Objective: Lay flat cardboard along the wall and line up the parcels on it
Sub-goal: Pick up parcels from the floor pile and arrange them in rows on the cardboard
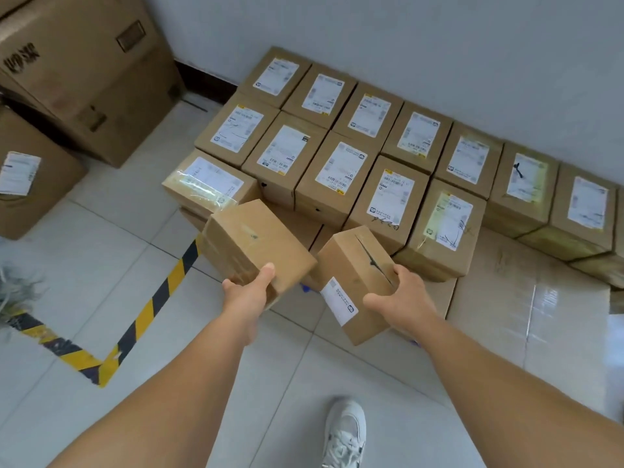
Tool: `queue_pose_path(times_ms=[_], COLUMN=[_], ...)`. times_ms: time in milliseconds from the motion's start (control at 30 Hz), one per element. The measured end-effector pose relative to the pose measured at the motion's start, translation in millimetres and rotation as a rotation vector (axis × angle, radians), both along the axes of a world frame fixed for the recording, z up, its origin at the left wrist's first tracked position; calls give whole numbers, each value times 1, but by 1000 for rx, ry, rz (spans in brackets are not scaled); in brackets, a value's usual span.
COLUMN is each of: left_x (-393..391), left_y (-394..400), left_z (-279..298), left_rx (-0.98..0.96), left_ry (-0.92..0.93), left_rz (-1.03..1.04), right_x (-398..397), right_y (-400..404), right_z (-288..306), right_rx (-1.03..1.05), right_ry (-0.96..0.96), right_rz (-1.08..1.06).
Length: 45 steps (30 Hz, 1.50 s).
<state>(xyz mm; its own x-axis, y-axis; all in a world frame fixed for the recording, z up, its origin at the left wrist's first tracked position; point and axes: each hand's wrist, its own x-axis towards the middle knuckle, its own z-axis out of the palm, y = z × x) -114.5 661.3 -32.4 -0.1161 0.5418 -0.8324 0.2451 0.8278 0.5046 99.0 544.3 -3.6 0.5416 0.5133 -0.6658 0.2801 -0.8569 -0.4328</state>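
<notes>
Two brown parcels held up over the floor, one per hand, both tilted. Plain parcel point(251, 243) in the left hand point(248, 295): thumb on the near top edge, fingers hidden beneath, box extending from the hand toward 11 o'clock, top face bare apart from clear tape. Second parcel point(354, 282) in the right hand point(401, 300): hand clamped over its right near corner, thumb on the near face, box lying at 9 to 10 o'clock of the hand, white shipping label point(338, 300) on the side face, dark slit along the top seam. The two held boxes just beside each other, near corners almost meeting.

Beyond them, at 12 to 2 o'clock, rows of labelled parcels point(341, 173) set edge to edge against the white wall point(405, 45), labels up, standing on flat cardboard point(526, 298); bare taped cardboard showing at 3 o'clock of the right hand. At 9 o'clock, yellow-and-black hazard tape point(148, 305) on the white tiled floor point(101, 238). At 10 to 11 o'clock, large stacked cartons point(84, 72). At 6 o'clock, a pale sneaker point(344, 434).
</notes>
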Motion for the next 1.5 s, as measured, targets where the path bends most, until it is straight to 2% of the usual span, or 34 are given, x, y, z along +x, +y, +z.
queue_pose_path(times_ms=[100,333,433,633,767,833,1033,1200,1500], left_x=[18,43,52,67,79,82,84,83,78], left_y=[8,26,31,38,35,35,48,54,54], left_z=[-14,-31,-38,-53,-54,-53,-48,-42,-34], left_rx=[1,31,39,-34,-92,-81,-46,-77,-118], left_ry=[-69,-114,-122,-37,-33,-67,-102,-132,-126], left_rz=[25,117,132,74,44,44,52,7,-67], right_x=[22,52,59,57,38,28,25,12,9], right_y=[11,30,38,51,49,48,64,74,76], right_z=[-20,-46,-54,-71,-79,-83,-87,-87,-85], right_rx=[-9,45,67,59,-14,-36,10,125,133], right_ry=[27,214,227,52,115,151,91,155,158], right_rz=[39,51,31,-244,-566,-632,-477,-590,-607])
